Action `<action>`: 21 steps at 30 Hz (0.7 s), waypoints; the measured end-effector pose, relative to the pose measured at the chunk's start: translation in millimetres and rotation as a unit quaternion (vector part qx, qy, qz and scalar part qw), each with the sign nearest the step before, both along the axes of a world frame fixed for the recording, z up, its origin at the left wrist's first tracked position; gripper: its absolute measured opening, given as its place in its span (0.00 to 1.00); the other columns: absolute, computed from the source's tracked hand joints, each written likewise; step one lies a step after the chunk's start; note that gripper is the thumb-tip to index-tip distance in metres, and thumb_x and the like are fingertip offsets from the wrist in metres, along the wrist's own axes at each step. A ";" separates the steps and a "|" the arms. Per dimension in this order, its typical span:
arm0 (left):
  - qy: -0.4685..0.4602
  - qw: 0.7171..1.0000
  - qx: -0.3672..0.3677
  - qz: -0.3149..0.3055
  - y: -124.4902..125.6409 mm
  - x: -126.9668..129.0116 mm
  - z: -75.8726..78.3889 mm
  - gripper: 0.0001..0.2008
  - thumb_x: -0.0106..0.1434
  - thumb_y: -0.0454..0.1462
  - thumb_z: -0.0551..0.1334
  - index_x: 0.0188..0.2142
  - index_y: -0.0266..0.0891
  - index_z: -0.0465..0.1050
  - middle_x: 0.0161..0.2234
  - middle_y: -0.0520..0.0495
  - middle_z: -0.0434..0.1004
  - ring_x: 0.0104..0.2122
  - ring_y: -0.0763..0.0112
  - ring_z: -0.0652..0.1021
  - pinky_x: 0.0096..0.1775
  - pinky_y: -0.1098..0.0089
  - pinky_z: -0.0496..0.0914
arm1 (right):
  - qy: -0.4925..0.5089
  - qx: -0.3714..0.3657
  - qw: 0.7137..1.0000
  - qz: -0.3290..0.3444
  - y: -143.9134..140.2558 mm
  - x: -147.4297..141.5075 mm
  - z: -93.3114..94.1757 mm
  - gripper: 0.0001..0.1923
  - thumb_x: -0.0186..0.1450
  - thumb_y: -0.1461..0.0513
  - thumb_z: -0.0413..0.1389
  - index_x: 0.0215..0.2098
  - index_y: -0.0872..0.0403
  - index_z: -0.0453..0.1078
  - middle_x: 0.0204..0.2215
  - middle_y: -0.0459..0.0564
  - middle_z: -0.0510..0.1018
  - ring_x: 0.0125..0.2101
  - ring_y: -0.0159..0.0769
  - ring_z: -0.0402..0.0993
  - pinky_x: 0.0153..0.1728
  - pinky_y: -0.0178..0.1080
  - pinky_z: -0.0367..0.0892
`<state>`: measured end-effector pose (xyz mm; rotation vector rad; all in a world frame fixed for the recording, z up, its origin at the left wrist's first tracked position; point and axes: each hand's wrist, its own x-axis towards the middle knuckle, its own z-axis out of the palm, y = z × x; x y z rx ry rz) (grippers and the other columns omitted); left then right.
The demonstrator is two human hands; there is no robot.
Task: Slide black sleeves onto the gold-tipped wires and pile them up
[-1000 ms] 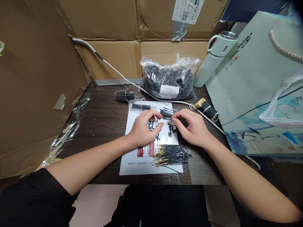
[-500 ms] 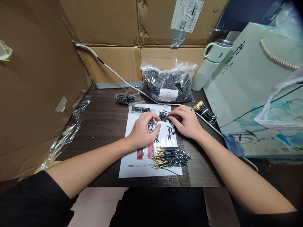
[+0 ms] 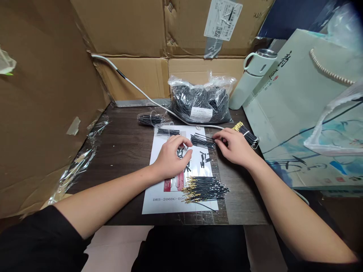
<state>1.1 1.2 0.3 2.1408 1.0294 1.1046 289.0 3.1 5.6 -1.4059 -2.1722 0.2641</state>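
Nearest on the counter (image 3: 121, 151) lies one white paper sheet (image 3: 167, 196) with one loose pile of gold-tipped black wires (image 3: 204, 187) on it. Further, the left hand (image 3: 171, 156) rests on short black tubes (image 3: 203, 159), thumb and forefinger pinched together; what they hold I cannot tell. The right hand (image 3: 235, 145) pinches a small fan of black wires (image 3: 202, 141). Just beyond is one tied bundle (image 3: 246, 133). At the back, one plastic bag (image 3: 200, 100) is full of black pieces, beside one thermos (image 3: 251, 79).

A fan of black wires (image 3: 202, 141) is touched by the right hand (image 3: 234, 147); short black sleeves (image 3: 181, 153) are pinched by the left hand (image 3: 170, 156), at nine o'clock of it.
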 end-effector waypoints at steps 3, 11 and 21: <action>0.004 1.000 -0.004 0.002 -0.2 0.0 1.8 0.07 0.67 0.31 0.67 0.42 0.42 0.76 0.40 0.49 0.81 0.40 0.64 0.77 0.45 0.60 0.73 | 0.021 -0.006 1.000 0.022 -2.0 -4.7 1.0 0.10 0.76 0.63 0.55 0.48 0.52 0.80 0.44 0.57 0.84 0.44 0.49 0.81 0.50 0.53 0.76; 0.006 1.000 -0.001 0.002 -0.8 0.9 3.9 0.06 0.67 0.30 0.67 0.42 0.42 0.76 0.39 0.49 0.81 0.39 0.64 0.77 0.44 0.60 0.73 | 0.003 -0.035 0.997 0.062 -4.7 -11.0 5.4 0.11 0.75 0.57 0.62 0.53 0.53 0.78 0.44 0.56 0.80 0.45 0.49 0.79 0.49 0.51 0.75; 0.003 1.000 0.003 -0.004 -1.6 -0.6 4.9 0.05 0.68 0.30 0.66 0.41 0.42 0.76 0.39 0.49 0.80 0.39 0.64 0.77 0.45 0.61 0.73 | -0.007 -0.029 0.996 0.078 -0.1 -14.2 2.6 0.07 0.77 0.59 0.59 0.50 0.53 0.76 0.43 0.55 0.80 0.43 0.47 0.78 0.47 0.48 0.74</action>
